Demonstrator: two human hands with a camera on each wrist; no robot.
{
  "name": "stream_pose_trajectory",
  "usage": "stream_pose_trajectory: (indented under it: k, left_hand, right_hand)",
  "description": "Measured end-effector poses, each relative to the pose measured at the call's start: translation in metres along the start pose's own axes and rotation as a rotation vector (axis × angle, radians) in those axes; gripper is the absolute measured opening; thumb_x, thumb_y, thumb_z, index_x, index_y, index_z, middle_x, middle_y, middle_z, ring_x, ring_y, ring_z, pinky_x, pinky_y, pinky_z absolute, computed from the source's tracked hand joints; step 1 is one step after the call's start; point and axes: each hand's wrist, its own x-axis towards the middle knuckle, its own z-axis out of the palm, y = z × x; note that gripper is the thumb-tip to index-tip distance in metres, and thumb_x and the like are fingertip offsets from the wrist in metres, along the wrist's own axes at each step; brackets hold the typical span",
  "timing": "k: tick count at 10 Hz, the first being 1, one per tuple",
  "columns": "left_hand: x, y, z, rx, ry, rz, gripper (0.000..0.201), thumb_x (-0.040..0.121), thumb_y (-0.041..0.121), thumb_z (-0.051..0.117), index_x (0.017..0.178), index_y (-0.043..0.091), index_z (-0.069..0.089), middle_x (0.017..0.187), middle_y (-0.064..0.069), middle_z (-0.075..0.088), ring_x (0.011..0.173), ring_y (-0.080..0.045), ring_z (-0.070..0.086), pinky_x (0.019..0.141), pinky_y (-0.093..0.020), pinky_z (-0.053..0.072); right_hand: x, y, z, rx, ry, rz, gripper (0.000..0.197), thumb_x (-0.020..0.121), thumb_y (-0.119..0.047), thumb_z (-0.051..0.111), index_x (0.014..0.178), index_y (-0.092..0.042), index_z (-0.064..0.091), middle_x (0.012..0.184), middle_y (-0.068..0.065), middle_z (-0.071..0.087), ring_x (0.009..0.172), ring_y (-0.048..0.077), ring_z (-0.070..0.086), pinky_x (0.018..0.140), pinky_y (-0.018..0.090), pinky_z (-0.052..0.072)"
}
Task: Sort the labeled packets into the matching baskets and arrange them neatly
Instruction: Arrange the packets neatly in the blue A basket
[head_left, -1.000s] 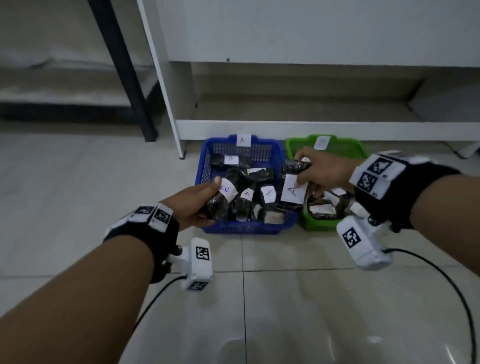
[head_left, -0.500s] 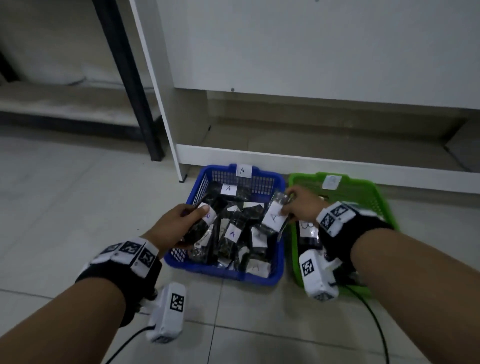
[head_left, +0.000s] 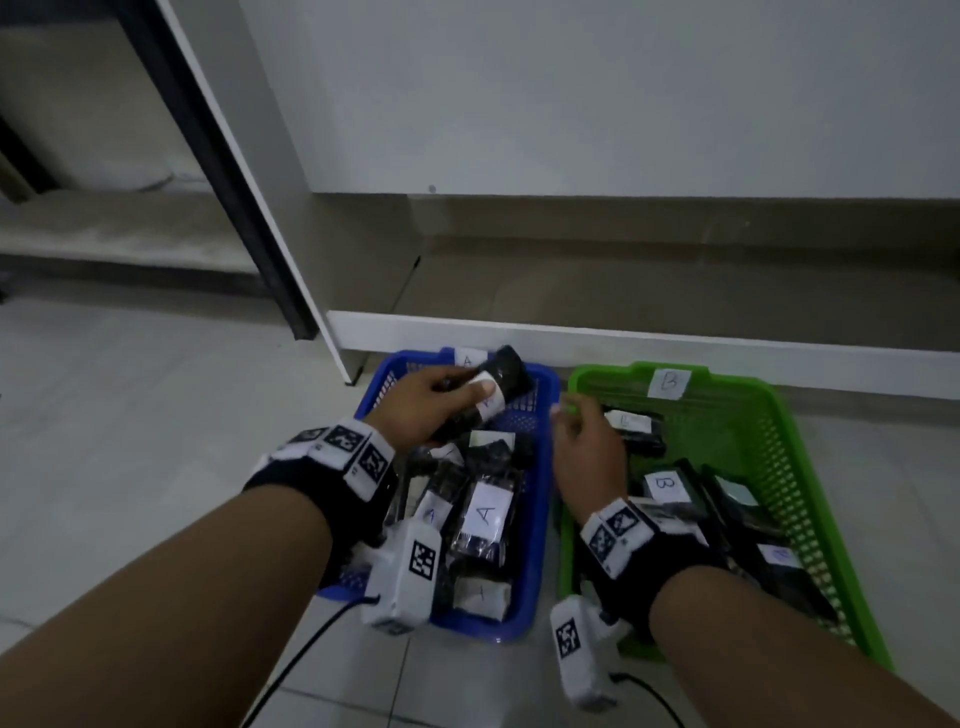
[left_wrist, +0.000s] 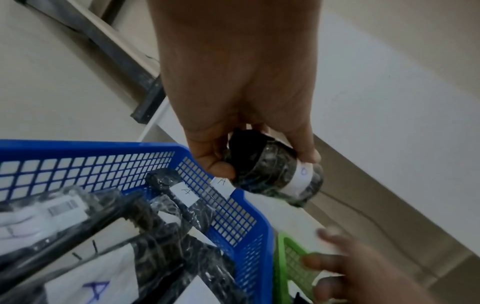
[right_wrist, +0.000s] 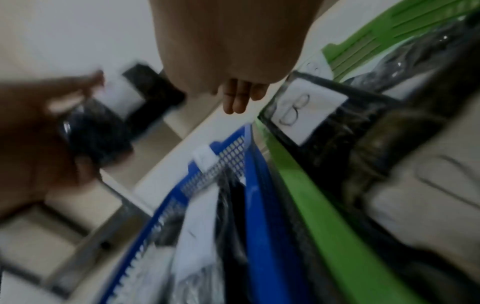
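Note:
A blue basket (head_left: 540, 519) tagged A holds several dark packets with white A labels (head_left: 485, 512). To its right, a green basket (head_left: 779, 467) tagged B (head_left: 669, 383) holds packets labelled B (head_left: 665, 483). My left hand (head_left: 441, 400) grips a dark packet (head_left: 498, 384) over the far end of the blue basket. Its white label (left_wrist: 298, 181) shows only part of a letter. My right hand (head_left: 582, 441) hovers over the seam between the two baskets with fingers (right_wrist: 236, 98) loose and nothing in them.
Both baskets sit on pale floor tiles (head_left: 130, 441) against a white cabinet base (head_left: 623, 338). A dark table leg (head_left: 234, 208) slants down at the left. Cables (head_left: 301, 665) trail from the wrist cameras toward me.
My right hand has let go of the A-labelled packet, which now lies in the blue basket. My left hand has lifted its packet toward the basket's far end.

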Motion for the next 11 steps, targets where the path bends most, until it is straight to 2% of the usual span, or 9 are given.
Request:
stream_pose_trajectory:
  k: [1,2,3,4,5,6,7,9,11]
  left_hand:
    - [0.020,-0.001,0.016,0.038,-0.156,-0.035,0.057,0.078,0.047,0.071,0.126,0.021,0.057,0.119,0.003,0.064,0.100,-0.010,0.063,0.074,-0.022,0.054]
    - [0.031,0.007,0.036,0.110,-0.256,-0.025,0.075,0.070,0.065,0.067,0.130,0.025,0.049,0.125,0.002,0.057,0.109,-0.017,0.059,0.086,-0.038,0.056]
    - [0.037,0.012,0.058,0.096,-0.358,-0.033,0.079,0.082,0.062,0.056,0.145,0.024,0.029,0.129,0.002,0.050,0.111,-0.020,0.056,0.087,-0.038,0.055]
    - [0.046,0.009,0.061,0.236,-0.416,0.023,0.074,0.090,0.055,0.047,0.149,0.021,0.020,0.140,-0.002,0.045,0.119,-0.022,0.053,0.094,-0.041,0.051]
    - [0.062,-0.004,0.041,0.577,-0.397,0.164,0.059,0.093,0.049,0.047,0.141,0.016,0.039,0.139,-0.006,0.049,0.123,-0.022,0.050,0.101,-0.031,0.041]
    - [0.073,-0.024,0.009,0.861,-0.477,0.220,0.046,0.092,0.044,0.054,0.127,0.014,0.055,0.126,-0.007,0.059,0.112,-0.021,0.057,0.096,-0.031,0.044]
    - [0.073,-0.040,-0.022,1.006,-0.520,0.220,0.038,0.089,0.037,0.060,0.122,0.017,0.060,0.121,-0.003,0.063,0.111,-0.020,0.058,0.090,-0.023,0.043]
    - [0.076,-0.078,-0.064,1.052,-0.566,0.101,0.035,0.082,0.047,0.066,0.108,0.024,0.071,0.109,0.004,0.070,0.100,-0.014,0.064,0.093,-0.029,0.050]
    - [0.082,-0.095,-0.064,0.944,-0.617,0.068,0.042,0.087,0.047,0.060,0.100,0.009,0.072,0.100,-0.006,0.070,0.091,-0.019,0.064,0.084,-0.030,0.049]
  right_hand:
    - [0.018,-0.006,-0.025,0.409,-0.102,0.280,0.045,0.092,-0.053,0.043,0.130,-0.029,0.047,0.119,0.001,0.061,0.100,0.025,0.062,0.082,0.038,0.053]
    - [0.019,-0.001,-0.047,0.607,-0.273,0.394,0.033,0.091,-0.043,0.053,0.110,-0.017,0.062,0.096,0.009,0.070,0.070,0.026,0.064,0.053,0.030,0.052]
    - [0.026,0.012,-0.076,0.604,-0.185,0.394,0.027,0.091,-0.031,0.056,0.099,-0.006,0.063,0.081,0.012,0.065,0.058,0.019,0.055,0.045,0.023,0.048]
    - [0.039,0.030,-0.103,0.518,0.037,0.396,0.030,0.088,-0.028,0.062,0.104,-0.002,0.064,0.083,0.013,0.068,0.059,0.019,0.058,0.051,0.025,0.050]
    - [0.045,0.053,-0.122,0.343,0.351,0.429,0.028,0.083,-0.033,0.067,0.095,-0.007,0.065,0.086,0.019,0.068,0.067,0.029,0.063,0.068,0.042,0.057]
    - [0.041,0.071,-0.129,0.104,0.569,0.517,0.045,0.082,-0.041,0.065,0.110,-0.006,0.058,0.099,0.022,0.066,0.084,0.037,0.064,0.080,0.044,0.053]
    - [0.037,0.086,-0.126,0.027,0.611,0.569,0.043,0.089,-0.034,0.058,0.119,-0.008,0.041,0.097,0.030,0.059,0.085,0.043,0.062,0.081,0.049,0.049]
    - [0.040,0.104,-0.115,-0.297,0.333,0.716,0.037,0.096,-0.014,0.042,0.120,0.012,0.050,0.118,0.032,0.055,0.109,0.043,0.055,0.081,0.037,0.040]
    - [0.053,0.071,-0.091,-0.632,-0.027,0.697,0.037,0.094,-0.009,0.043,0.127,0.009,0.051,0.131,0.028,0.050,0.122,0.039,0.048,0.098,0.040,0.039]
